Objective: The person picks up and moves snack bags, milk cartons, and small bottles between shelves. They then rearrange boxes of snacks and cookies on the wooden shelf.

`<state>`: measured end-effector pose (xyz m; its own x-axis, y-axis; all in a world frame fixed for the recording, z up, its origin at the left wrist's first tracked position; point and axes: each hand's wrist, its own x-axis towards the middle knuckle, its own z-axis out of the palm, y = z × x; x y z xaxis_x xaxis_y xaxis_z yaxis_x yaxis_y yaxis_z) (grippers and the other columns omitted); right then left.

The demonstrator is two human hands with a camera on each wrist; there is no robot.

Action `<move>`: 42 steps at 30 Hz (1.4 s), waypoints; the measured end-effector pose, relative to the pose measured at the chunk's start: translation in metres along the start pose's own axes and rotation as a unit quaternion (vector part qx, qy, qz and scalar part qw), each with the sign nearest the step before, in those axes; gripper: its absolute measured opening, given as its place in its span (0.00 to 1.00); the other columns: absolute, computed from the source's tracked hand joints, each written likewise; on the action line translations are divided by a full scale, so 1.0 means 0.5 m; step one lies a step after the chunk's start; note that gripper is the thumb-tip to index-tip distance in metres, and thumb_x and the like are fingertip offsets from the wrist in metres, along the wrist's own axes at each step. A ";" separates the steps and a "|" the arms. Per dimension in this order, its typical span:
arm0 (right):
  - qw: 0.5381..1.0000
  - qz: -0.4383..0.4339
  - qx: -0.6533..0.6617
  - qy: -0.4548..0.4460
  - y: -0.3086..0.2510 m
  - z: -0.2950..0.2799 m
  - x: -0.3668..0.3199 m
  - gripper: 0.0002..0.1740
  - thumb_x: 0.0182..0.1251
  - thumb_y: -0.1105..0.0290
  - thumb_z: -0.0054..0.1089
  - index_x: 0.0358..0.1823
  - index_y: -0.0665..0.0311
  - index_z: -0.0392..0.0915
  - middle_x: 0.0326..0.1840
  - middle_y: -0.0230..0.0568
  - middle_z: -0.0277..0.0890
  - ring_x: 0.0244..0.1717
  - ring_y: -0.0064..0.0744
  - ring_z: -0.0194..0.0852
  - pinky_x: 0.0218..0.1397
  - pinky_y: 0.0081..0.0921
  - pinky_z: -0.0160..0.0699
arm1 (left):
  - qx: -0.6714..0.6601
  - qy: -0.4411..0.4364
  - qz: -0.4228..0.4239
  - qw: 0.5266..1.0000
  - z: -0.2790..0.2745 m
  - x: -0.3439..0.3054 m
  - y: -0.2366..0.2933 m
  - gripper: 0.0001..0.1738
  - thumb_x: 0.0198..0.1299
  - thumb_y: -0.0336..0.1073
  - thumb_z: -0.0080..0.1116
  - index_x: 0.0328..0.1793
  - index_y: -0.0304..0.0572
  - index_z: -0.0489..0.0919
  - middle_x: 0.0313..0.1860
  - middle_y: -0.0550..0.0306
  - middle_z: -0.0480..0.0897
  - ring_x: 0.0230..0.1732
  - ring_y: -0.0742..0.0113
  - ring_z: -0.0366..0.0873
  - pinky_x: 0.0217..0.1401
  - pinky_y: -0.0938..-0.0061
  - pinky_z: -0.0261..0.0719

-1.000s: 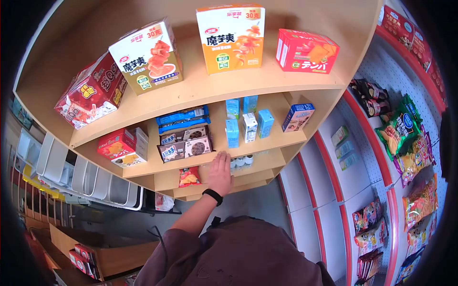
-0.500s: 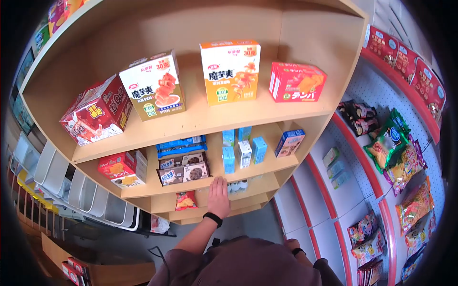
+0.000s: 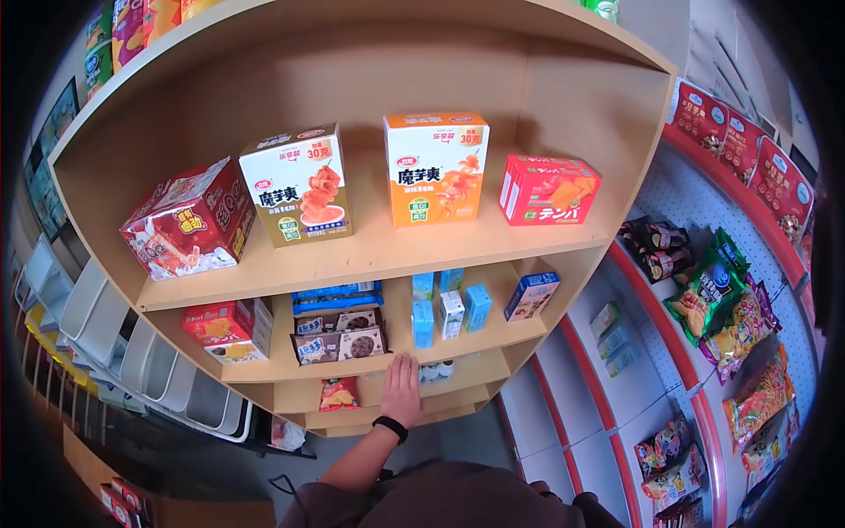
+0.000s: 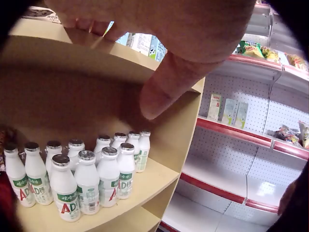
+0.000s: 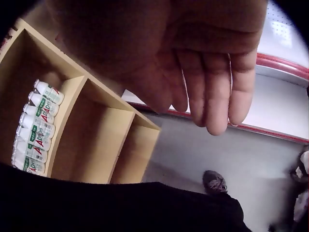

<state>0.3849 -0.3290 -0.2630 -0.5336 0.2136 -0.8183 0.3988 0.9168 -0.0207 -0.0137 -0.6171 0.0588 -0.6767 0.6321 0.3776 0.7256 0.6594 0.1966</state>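
My left hand (image 3: 402, 393) lies with straight fingers against the front edge of the shelf (image 3: 290, 370) that carries cookie packs (image 3: 341, 345) and small blue-and-white drink cartons (image 3: 451, 314). In the left wrist view its thumb hangs below that edge, above white bottles (image 4: 89, 183) with green labels and foil tops on the shelf underneath. Nothing is in its grasp. My right hand (image 5: 193, 72) hangs down beside the shelving, its fingers loosely extended and holding nothing, over the grey floor (image 5: 178, 150).
Snack boxes (image 3: 436, 176) stand on the wooden top shelf. A red box (image 3: 227, 330) is left of the cookies and a blue-pink box (image 3: 532, 297) at the right. A red snack bag (image 3: 339, 393) lies lower. White racks with red rails and hanging snack bags (image 3: 709, 286) rise on the right.
The head view has tilted up, so the shelves appear lower and more of the top shows. My left hand stays at the same shelf edge. The right wrist came into view half a second ago.
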 end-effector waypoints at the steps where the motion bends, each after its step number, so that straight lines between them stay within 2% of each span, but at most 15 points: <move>1: 0.999 0.016 0.029 0.010 -0.015 -0.033 -0.026 0.21 0.71 0.56 0.48 0.50 0.55 0.87 0.52 0.43 0.87 0.56 0.46 0.85 0.56 0.43 0.84 | -0.002 0.001 -0.001 1.000 -0.002 0.000 0.002 0.47 0.47 0.36 0.59 0.76 0.24 0.61 0.76 0.33 0.62 0.81 0.39 0.54 0.85 0.48 0.47; 4: 0.991 0.063 0.117 0.034 -0.072 -0.149 -0.148 0.20 0.71 0.56 0.47 0.49 0.56 0.87 0.52 0.43 0.87 0.55 0.46 0.86 0.55 0.44 0.85 | -0.007 0.004 0.003 1.000 0.003 -0.003 0.000 0.47 0.47 0.35 0.59 0.76 0.23 0.61 0.76 0.32 0.62 0.81 0.39 0.53 0.85 0.48 0.47; 6: 0.990 0.065 0.120 0.048 -0.120 -0.220 -0.200 0.20 0.71 0.56 0.47 0.48 0.56 0.87 0.52 0.43 0.87 0.55 0.45 0.86 0.55 0.44 0.85 | -0.009 0.004 0.006 1.000 0.003 -0.004 -0.001 0.47 0.47 0.35 0.60 0.76 0.23 0.61 0.76 0.32 0.62 0.81 0.39 0.53 0.85 0.48 0.46; 10: 0.998 -0.020 -0.022 0.062 -0.112 -0.200 -0.143 0.21 0.71 0.55 0.47 0.47 0.55 0.88 0.52 0.41 0.87 0.54 0.45 0.86 0.55 0.45 0.85 | -0.006 0.003 0.005 1.000 0.002 -0.005 -0.003 0.47 0.47 0.35 0.59 0.76 0.24 0.60 0.76 0.32 0.62 0.81 0.39 0.53 0.85 0.48 0.46; 13: 0.997 -0.015 0.005 0.074 -0.116 -0.203 -0.144 0.21 0.70 0.56 0.46 0.49 0.56 0.87 0.54 0.42 0.86 0.56 0.45 0.85 0.59 0.43 0.83 | -0.003 0.010 0.006 1.000 0.008 -0.006 -0.006 0.47 0.47 0.35 0.59 0.76 0.24 0.61 0.76 0.33 0.62 0.81 0.39 0.54 0.85 0.48 0.46; 16: 0.967 0.094 0.224 0.073 -0.146 -0.236 -0.203 0.23 0.70 0.55 0.46 0.51 0.58 0.86 0.57 0.47 0.84 0.60 0.46 0.82 0.63 0.39 0.81 | -0.004 0.018 0.008 1.000 0.013 -0.008 -0.009 0.46 0.47 0.35 0.58 0.76 0.24 0.61 0.77 0.33 0.62 0.81 0.40 0.54 0.85 0.48 0.47; 19: 0.938 0.162 0.303 0.053 -0.177 -0.278 -0.271 0.26 0.68 0.50 0.51 0.53 0.61 0.85 0.60 0.51 0.82 0.64 0.47 0.79 0.66 0.37 0.78 | -0.008 0.021 0.007 1.000 0.014 -0.006 -0.008 0.46 0.48 0.35 0.58 0.76 0.24 0.61 0.77 0.34 0.62 0.81 0.40 0.54 0.85 0.48 0.47; 22: 0.941 0.175 0.286 0.049 -0.094 -0.101 -0.105 0.31 0.62 0.44 0.58 0.54 0.62 0.85 0.61 0.51 0.81 0.66 0.46 0.77 0.67 0.38 0.77 | -0.006 0.023 0.006 1.000 0.016 -0.006 -0.008 0.45 0.48 0.34 0.58 0.76 0.24 0.62 0.76 0.34 0.63 0.81 0.39 0.54 0.84 0.48 0.48; 25: 0.930 0.211 0.302 0.026 -0.080 -0.063 -0.085 0.33 0.59 0.42 0.62 0.54 0.63 0.85 0.61 0.51 0.82 0.66 0.46 0.78 0.67 0.39 0.76 | -0.003 0.019 0.005 1.000 0.017 -0.006 -0.010 0.45 0.49 0.34 0.58 0.76 0.24 0.62 0.76 0.34 0.63 0.81 0.39 0.55 0.84 0.48 0.48; 28: 0.938 0.184 0.294 -0.003 -0.071 -0.047 -0.071 0.31 0.60 0.44 0.61 0.52 0.63 0.85 0.59 0.52 0.83 0.64 0.46 0.80 0.66 0.39 0.78 | -0.001 0.017 0.006 1.000 0.020 -0.007 -0.012 0.45 0.49 0.35 0.58 0.76 0.25 0.62 0.76 0.34 0.62 0.81 0.39 0.54 0.84 0.48 0.48; 31: 0.922 0.203 0.326 0.037 -0.057 0.004 -0.020 0.29 0.60 0.45 0.60 0.52 0.61 0.86 0.57 0.52 0.83 0.62 0.48 0.81 0.64 0.40 0.79 | 0.005 0.014 0.008 1.000 0.017 -0.006 -0.010 0.45 0.50 0.35 0.58 0.76 0.25 0.61 0.77 0.34 0.62 0.81 0.39 0.54 0.84 0.48 0.48; 34: 0.943 0.149 0.291 0.055 -0.117 -0.146 -0.179 0.27 0.62 0.46 0.57 0.52 0.58 0.86 0.57 0.51 0.84 0.62 0.49 0.80 0.64 0.39 0.79 | 0.011 0.013 0.007 1.000 0.013 -0.006 -0.008 0.45 0.50 0.36 0.58 0.76 0.25 0.61 0.77 0.34 0.62 0.81 0.39 0.54 0.84 0.49 0.48; 37: 0.924 0.182 0.330 0.065 -0.113 -0.119 -0.138 0.25 0.64 0.47 0.54 0.52 0.56 0.86 0.57 0.50 0.83 0.62 0.49 0.80 0.64 0.39 0.79 | 0.012 0.011 0.006 1.000 0.010 -0.006 -0.006 0.45 0.50 0.36 0.58 0.77 0.25 0.61 0.77 0.34 0.62 0.81 0.39 0.54 0.84 0.49 0.48; 40: 0.971 0.096 0.209 0.058 -0.122 -0.137 -0.148 0.25 0.64 0.48 0.54 0.52 0.56 0.86 0.58 0.50 0.83 0.62 0.49 0.80 0.65 0.39 0.79 | 0.010 0.011 0.005 1.000 0.012 -0.005 -0.007 0.45 0.50 0.36 0.58 0.77 0.25 0.61 0.77 0.35 0.62 0.81 0.40 0.54 0.84 0.49 0.48; 42: 0.942 0.145 0.293 0.074 -0.132 -0.143 -0.169 0.26 0.63 0.46 0.55 0.51 0.56 0.86 0.58 0.50 0.83 0.62 0.48 0.80 0.65 0.39 0.78 | 0.014 0.018 0.010 1.000 0.020 -0.006 -0.011 0.47 0.48 0.36 0.59 0.77 0.24 0.60 0.77 0.34 0.62 0.81 0.39 0.54 0.84 0.48 0.48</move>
<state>0.3504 -0.3836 -0.1515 -0.4198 0.5106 -0.7504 0.8637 0.4788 -0.1574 -0.0168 -0.6185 0.0477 -0.6569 0.6301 0.4140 0.7348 0.6581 0.1643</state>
